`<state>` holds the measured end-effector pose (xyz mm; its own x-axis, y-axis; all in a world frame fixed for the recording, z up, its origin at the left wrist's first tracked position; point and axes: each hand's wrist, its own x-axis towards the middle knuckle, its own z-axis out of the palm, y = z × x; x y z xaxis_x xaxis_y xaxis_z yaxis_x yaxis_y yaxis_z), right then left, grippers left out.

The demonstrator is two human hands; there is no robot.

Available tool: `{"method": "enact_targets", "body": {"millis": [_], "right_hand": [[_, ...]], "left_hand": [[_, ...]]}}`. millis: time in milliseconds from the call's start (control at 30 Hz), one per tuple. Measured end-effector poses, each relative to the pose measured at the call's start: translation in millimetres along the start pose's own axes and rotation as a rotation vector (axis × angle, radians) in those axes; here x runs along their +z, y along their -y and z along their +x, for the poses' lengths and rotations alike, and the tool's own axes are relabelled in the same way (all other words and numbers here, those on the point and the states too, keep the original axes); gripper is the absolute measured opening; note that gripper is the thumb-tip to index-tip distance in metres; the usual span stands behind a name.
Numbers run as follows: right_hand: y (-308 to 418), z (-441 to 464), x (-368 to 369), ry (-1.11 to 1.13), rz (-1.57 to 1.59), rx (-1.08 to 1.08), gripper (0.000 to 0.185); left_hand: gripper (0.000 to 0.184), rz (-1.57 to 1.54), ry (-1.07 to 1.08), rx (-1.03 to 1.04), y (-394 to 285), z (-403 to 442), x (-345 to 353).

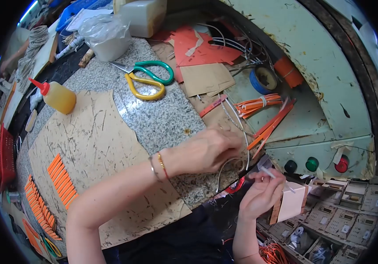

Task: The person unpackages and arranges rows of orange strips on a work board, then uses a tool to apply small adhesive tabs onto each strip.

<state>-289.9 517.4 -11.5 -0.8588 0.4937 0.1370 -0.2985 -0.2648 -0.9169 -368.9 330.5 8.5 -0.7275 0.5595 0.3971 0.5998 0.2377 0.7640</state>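
My left hand [204, 150], with bracelets at its wrist, reaches over the granite slab. Its fingers are curled together beside a thin grey-white cord [247, 152]; what they hold, if anything, is hidden. Lower right, my right hand [263, 193] is raised palm up, a slim white stick [268, 172] between its thumb and fingers. Orange strips [271, 127] lie just beyond my left hand, near a tied orange bundle [259, 105]. Scissors with green and yellow handles [147, 83] rest on the slab.
Brown paper [87, 132] bears rows of orange pieces [62, 180]. A glue bottle [60, 97] stands at the left, a bagged tub [107, 39] behind. Blue tape [262, 80] lies at upper right, above a panel with buttons [311, 164]. A red basket [4, 158] sits far left.
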Motion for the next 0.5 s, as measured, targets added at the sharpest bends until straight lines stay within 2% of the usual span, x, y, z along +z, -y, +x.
{"method": "enact_targets", "body": {"millis": [33,133,167,200,233,267,367,433,500], "right_hand": [[-1,-8,-4,0.067,-0.052,-0.003,0.023],[-2,-35,-2,0.623,-0.294,-0.177,0.021],[0,-38,6,0.803,-0.331,-0.230,0.013],[1,-38,17,0.968,-0.315,-0.273,0.011],[-2,-45,23,1.030,-0.268,-0.258,0.022],[1,-48,28,1.072,-0.300,-0.232,0.023],[2,-52,39,1.147,-0.424,-0.336,0.019],[7,-52,44,1.175,-0.476,-0.362,0.017],[14,-54,45,1.185,-0.544,-0.277,0.013]], "left_hand": [[0.008,0.079,-0.009,-0.038,4,-3,-2],[0.010,0.172,-0.018,-0.156,16,4,0],[0.010,0.295,-0.056,-0.108,24,11,0],[0.010,0.296,-0.138,-0.157,31,14,-1],[0.010,0.296,-0.220,-0.208,38,16,-4],[0.010,0.293,-0.302,-0.262,41,19,-8],[0.011,0.598,-0.288,-0.371,60,22,-14],[0.014,0.667,-0.342,-0.329,70,26,-8],[0.017,0.646,-0.393,-0.404,72,31,-3]]}}
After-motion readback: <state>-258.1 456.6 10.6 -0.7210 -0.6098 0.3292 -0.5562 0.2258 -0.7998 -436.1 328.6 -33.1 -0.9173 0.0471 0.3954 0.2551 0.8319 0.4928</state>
